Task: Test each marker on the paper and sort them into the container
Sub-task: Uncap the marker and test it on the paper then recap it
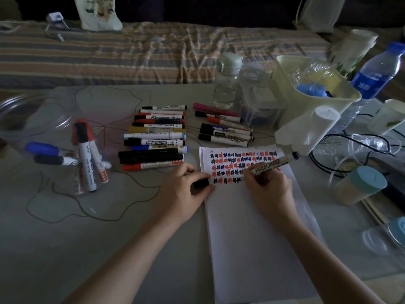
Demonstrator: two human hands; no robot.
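Left hand: lay palm down, knuckles up, fingers curled round a small black cap at the fingertips.
Left forearm: bare, ran in from the lower left edge.
Right hand: fingers curled in a writing grip round a marker, tip end down.
Right forearm: bare, ran in from the lower right.

Home bedroom: striped bedsheet behind table.

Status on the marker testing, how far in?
Partway. Done: the paper carries about five rows of scribbles, and several markers stand in the clear container. In hand: right hand writes with a whiteboard marker; left hand holds its black cap. Left: two groups of markers on the table.
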